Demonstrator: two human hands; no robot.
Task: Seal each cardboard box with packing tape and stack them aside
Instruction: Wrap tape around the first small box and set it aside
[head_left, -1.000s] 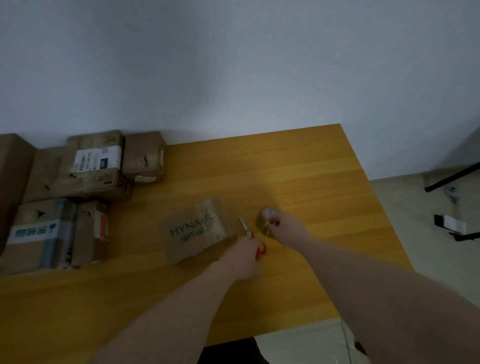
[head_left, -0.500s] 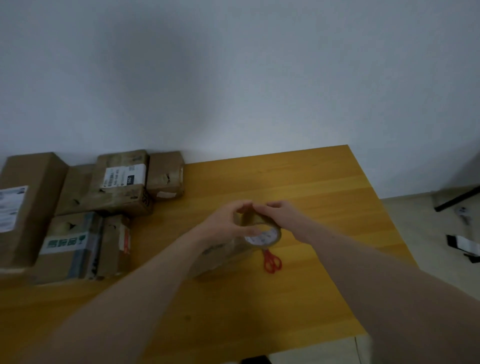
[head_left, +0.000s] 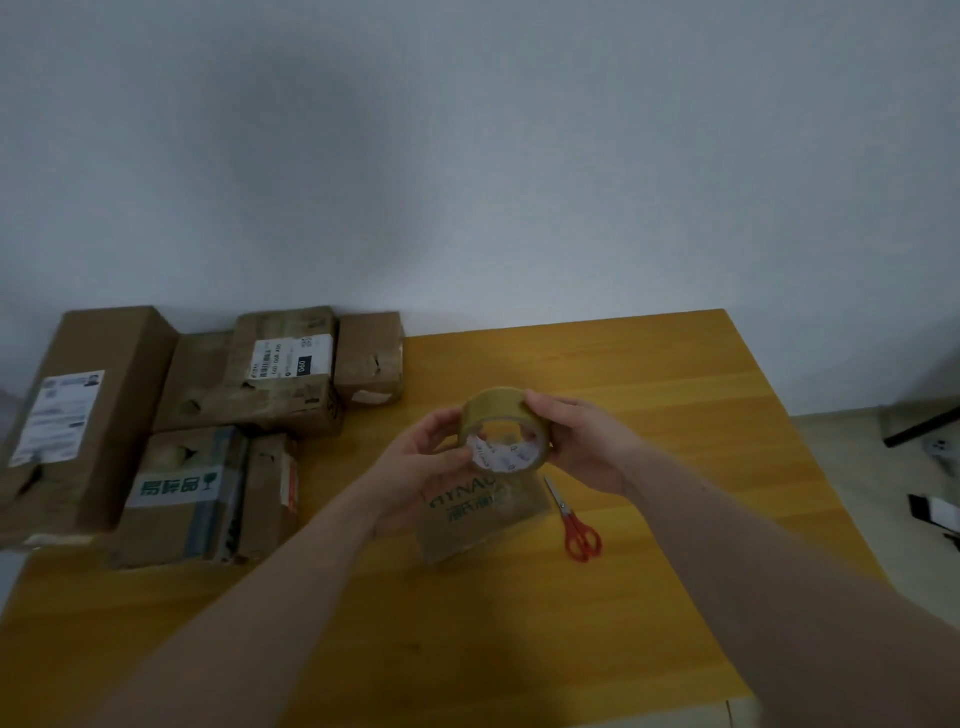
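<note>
A roll of brownish packing tape (head_left: 498, 413) is held up above the wooden table (head_left: 675, 395) between both hands. My left hand (head_left: 423, 460) grips its left side, thumb and fingers curled on the rim. My right hand (head_left: 582, 441) grips its right side. Below the roll a small cardboard box (head_left: 483, 525) with green HYNAU lettering lies on the table, partly hidden by my left hand and the roll. Red-handled scissors (head_left: 574, 522) lie just to the right of that box.
Several cardboard boxes (head_left: 280, 374) crowd the table's left side, among them a long one (head_left: 88, 410) at the far left and one with a green-and-white label (head_left: 176, 493). A white wall stands behind. The table's right edge drops to the floor with dark objects (head_left: 930, 512).
My left hand let go of the scissors, which now lie on the table. Both hands brought the tape roll up above the small box. The view tilted up slightly.
</note>
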